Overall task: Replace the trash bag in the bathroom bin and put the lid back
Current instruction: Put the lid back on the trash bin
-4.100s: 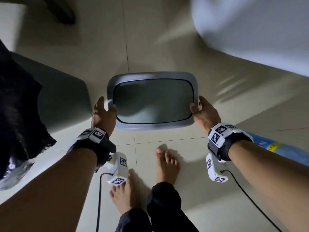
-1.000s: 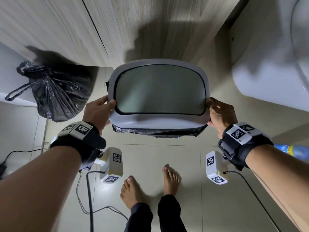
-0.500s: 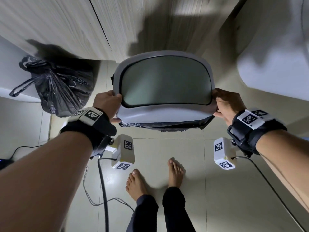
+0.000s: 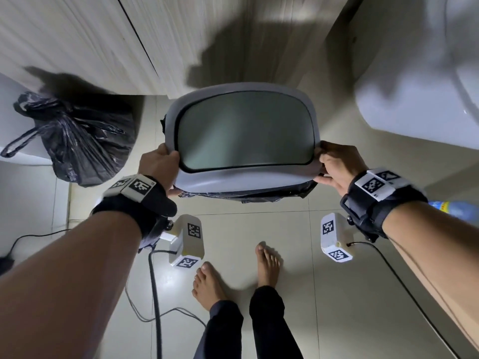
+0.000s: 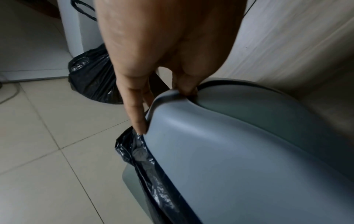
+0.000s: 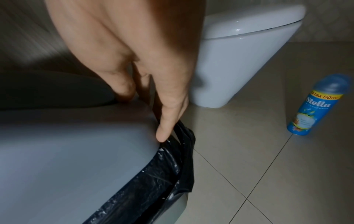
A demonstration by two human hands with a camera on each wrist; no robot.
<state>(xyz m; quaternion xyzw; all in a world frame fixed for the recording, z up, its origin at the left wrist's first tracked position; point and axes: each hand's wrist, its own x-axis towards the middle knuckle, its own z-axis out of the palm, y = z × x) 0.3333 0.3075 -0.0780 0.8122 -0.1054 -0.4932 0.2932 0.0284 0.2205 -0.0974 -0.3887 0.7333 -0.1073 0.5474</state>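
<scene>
A grey bin lid [image 4: 243,177] with a darker swing flap [image 4: 246,130] sits over the bin, whose grey wall [image 5: 132,180] shows below. A black trash bag [image 4: 248,195] is folded over the bin rim and sticks out under the lid [image 5: 239,159]. My left hand [image 4: 158,164] grips the lid's left edge, thumb on top, fingers [image 5: 138,118] down its side. My right hand [image 4: 334,164] grips the right edge, with fingers [image 6: 168,121] along the lid [image 6: 67,151] touching the bag [image 6: 172,166].
A tied full black trash bag [image 4: 80,141] lies on the floor at the left beside a white fixture. A wooden cabinet [image 4: 103,40] stands behind the bin. A white toilet [image 6: 239,50] is at the right, with a blue spray can [image 6: 316,104] on the tiles. Cables [image 4: 155,294] trail near my feet.
The lid, carried in both hands from the open floor, now sits over the bag-lined bin by the cabinet. In the last second both hands keep their grip and the view shifts slightly.
</scene>
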